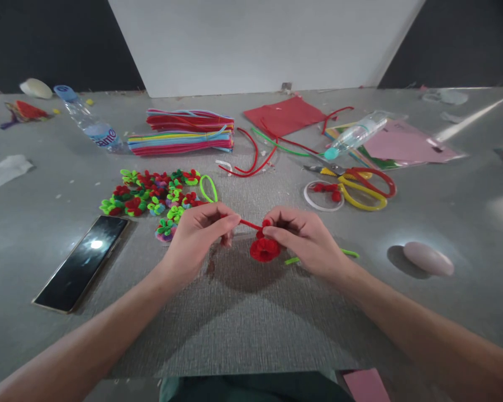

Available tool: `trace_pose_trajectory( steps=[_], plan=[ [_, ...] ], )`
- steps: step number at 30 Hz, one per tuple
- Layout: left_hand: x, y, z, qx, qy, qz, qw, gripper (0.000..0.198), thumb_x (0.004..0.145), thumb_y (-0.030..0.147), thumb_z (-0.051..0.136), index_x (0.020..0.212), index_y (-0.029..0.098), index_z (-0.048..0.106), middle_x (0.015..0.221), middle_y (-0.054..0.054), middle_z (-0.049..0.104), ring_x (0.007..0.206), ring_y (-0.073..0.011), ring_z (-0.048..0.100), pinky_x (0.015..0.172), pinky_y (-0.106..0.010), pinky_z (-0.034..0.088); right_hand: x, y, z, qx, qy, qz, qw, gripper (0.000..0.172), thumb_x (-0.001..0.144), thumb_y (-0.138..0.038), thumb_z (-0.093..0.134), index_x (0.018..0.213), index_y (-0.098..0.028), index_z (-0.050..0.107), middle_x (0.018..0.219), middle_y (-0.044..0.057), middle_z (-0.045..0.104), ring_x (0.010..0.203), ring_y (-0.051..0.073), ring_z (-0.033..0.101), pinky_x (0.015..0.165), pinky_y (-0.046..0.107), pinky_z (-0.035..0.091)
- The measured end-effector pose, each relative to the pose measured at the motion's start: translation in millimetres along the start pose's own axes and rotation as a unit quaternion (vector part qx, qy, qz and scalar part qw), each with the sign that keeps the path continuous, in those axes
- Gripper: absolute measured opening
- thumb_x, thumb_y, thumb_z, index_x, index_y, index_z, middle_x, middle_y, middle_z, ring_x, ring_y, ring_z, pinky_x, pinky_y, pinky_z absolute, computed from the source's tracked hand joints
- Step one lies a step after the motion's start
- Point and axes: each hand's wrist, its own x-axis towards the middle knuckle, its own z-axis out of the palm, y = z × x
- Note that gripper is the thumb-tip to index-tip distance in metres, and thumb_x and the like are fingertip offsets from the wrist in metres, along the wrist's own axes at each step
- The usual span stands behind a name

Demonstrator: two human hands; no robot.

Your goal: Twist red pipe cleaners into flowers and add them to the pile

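A grey table [243,349] is carrying a smartphone [79,268] at near left; pipe-cleaner flowers [156,205] are lying just beyond it, bundled pipe cleaners [180,143] are resting at far left, and scissors [362,174] are lying at right.

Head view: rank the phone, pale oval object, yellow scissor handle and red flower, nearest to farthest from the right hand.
1. Red flower: just left of the right hand.
2. Yellow scissor handle: ahead and to the right.
3. Pale oval object: farther out on the right.
4. Phone: well over on the left.
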Motion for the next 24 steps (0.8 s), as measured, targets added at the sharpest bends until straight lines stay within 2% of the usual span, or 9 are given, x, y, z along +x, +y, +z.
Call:
trace_pose_trajectory(
  steps=[8, 12, 14, 16, 18, 22, 24],
  plan=[
    [3.2, -0.1, -1.0, -0.027, 0.055, 0.010, 0.998, 0.022, 0.091, 0.028, 0.078, 0.073, 0.018, 0.069, 0.060, 0.002, 0.059, 0.055, -0.0084, 0.051, 0.053, -0.020, 0.043, 2.6, -1.1, 2.3, 0.004, 0.043, 0.003, 0.999, 0.023, 0.094, -0.038, 0.071, 0.085, -0.018, 0.065, 0.074, -0.001, 0.062, 0.063, 0.010, 0.052, 0.057, 0.024, 0.037],
    [0.3, -0.3, -0.9, 0.039, 0.131, 0.058, 0.989, 0.024, 0.094, 0.027, 0.074, 0.074, 0.019, 0.065, 0.061, 0.004, 0.055, 0.055, -0.0085, 0.051, 0.053, -0.021, 0.044, 1.7, 0.9, 3.5, -0.057, 0.114, -0.051, 0.991, 0.020, 0.093, -0.035, 0.072, 0.083, -0.019, 0.067, 0.072, -0.001, 0.063, 0.063, 0.011, 0.053, 0.057, 0.025, 0.040],
    [-4.4, 1.6, 0.9, 0.107, 0.140, 0.085, 0.981, 0.023, 0.098, 0.029, 0.069, 0.077, 0.019, 0.065, 0.063, 0.003, 0.057, 0.056, -0.0096, 0.053, 0.055, -0.022, 0.046, -0.4, 1.6, 4.3, -0.108, 0.163, -0.084, 0.977, 0.017, 0.093, -0.031, 0.071, 0.082, -0.020, 0.066, 0.071, -0.001, 0.063, 0.063, 0.012, 0.054, 0.057, 0.026, 0.041],
    [-9.7, 4.0, 4.1, 0.191, 0.105, 0.098, 0.971, 0.023, 0.100, 0.030, 0.065, 0.080, 0.019, 0.067, 0.067, 0.001, 0.062, 0.060, -0.0113, 0.057, 0.058, -0.024, 0.048, -3.7, 1.9, 5.6, -0.180, 0.203, -0.129, 0.954, 0.016, 0.094, -0.026, 0.070, 0.079, -0.021, 0.064, 0.070, -0.001, 0.063, 0.063, 0.012, 0.055, 0.058, 0.027, 0.043],
    [-13.7, 5.4, 7.3, 0.271, 0.042, 0.119, 0.954, 0.021, 0.101, 0.027, 0.063, 0.083, 0.019, 0.071, 0.074, -0.001, 0.069, 0.067, -0.0132, 0.062, 0.063, -0.025, 0.050, -7.4, 1.7, 7.6, -0.263, 0.214, -0.179, 0.923, 0.019, 0.094, -0.023, 0.070, 0.077, -0.022, 0.062, 0.068, -0.002, 0.062, 0.061, 0.013, 0.053, 0.059, 0.028, 0.043],
    [-15.1, 2.3, 9.6, 0.333, -0.081, 0.187, 0.921, 0.014, 0.102, 0.026, 0.064, 0.101, 0.018, 0.075, 0.096, -0.005, 0.076, 0.084, -0.0166, 0.067, 0.074, -0.028, 0.051, -10.9, 1.5, 11.9, -0.355, 0.159, -0.268, 0.882, 0.018, 0.099, -0.019, 0.066, 0.082, -0.023, 0.063, 0.071, -0.001, 0.063, 0.065, 0.014, 0.054, 0.064, 0.031, 0.043],
    [-13.9, -0.6, 9.1, 0.341, -0.114, 0.205, 0.910, 0.015, 0.102, 0.030, 0.065, 0.105, 0.018, 0.074, 0.100, -0.006, 0.075, 0.087, -0.0179, 0.066, 0.078, -0.030, 0.051, -10.0, 1.2, 13.4, -0.371, 0.117, -0.300, 0.871, 0.017, 0.100, -0.017, 0.065, 0.084, -0.023, 0.063, 0.074, 0.000, 0.065, 0.071, 0.016, 0.055, 0.069, 0.032, 0.043]
  ],
)
